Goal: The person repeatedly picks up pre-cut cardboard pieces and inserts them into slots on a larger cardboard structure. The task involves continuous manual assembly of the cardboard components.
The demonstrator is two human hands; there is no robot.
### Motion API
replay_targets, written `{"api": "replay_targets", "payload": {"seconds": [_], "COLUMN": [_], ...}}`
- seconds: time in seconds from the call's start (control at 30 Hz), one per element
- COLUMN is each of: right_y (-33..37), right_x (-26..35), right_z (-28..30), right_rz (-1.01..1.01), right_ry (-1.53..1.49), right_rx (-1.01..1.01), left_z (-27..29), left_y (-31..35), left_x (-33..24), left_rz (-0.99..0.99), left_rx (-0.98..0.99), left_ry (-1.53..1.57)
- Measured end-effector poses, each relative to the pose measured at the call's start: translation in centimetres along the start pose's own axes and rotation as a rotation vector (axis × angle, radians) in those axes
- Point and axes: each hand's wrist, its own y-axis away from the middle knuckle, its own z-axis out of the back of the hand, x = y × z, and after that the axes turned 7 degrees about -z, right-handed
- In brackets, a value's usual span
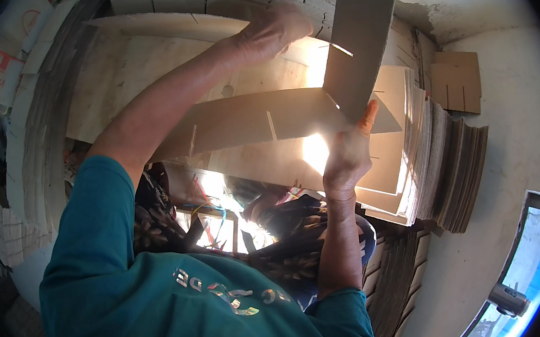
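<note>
My right hand (348, 157) grips slotted cardboard strips where two of them meet, one finger stretched up along the edge. One strip (232, 123) runs level to the left with slits in its edge. Another strip (360, 27) stands up from the joint toward the top of the view. My left hand (276, 31) is up at the far side, smeared by motion, near the end of a long cardboard strip (182, 23). Whether its fingers hold that strip I cannot tell.
Below the strips lies a pale wooden board (134, 64). Stacks of slotted cardboard stand on the right (454, 169), the left (48, 126) and along the far side. A loose cardboard piece (455, 80) leans on the right wall. Strong light comes from under the board, by some coloured wires (211, 204).
</note>
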Motion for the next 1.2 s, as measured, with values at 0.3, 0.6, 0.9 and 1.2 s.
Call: {"api": "replay_targets", "payload": {"seconds": [0.3, 0.6, 0.9, 1.2], "right_y": [1.6, 3.8, 3.7, 4.3], "right_x": [0.2, 1.1, 1.5, -0.3], "right_z": [1.2, 1.5, 1.0, -0.3], "right_rz": [-0.017, -0.211, -0.155, -0.166], "right_ry": [0.009, -0.036, -0.052, -0.016], "right_rx": [0.023, 0.136, 0.048, 0.041], "left_z": [1.6, 5.9, 2.5, -3.7], "left_y": [0.0, -0.3, -2.3, 0.4], "left_x": [-3.9, -9.4, 1.6, 5.1], "left_rz": [0.008, 0.273, 0.320, 0.149], "left_rx": [-0.094, 0.070, 0.333, 0.174], "left_ry": [0.080, 0.571, -0.016, -0.290]}}
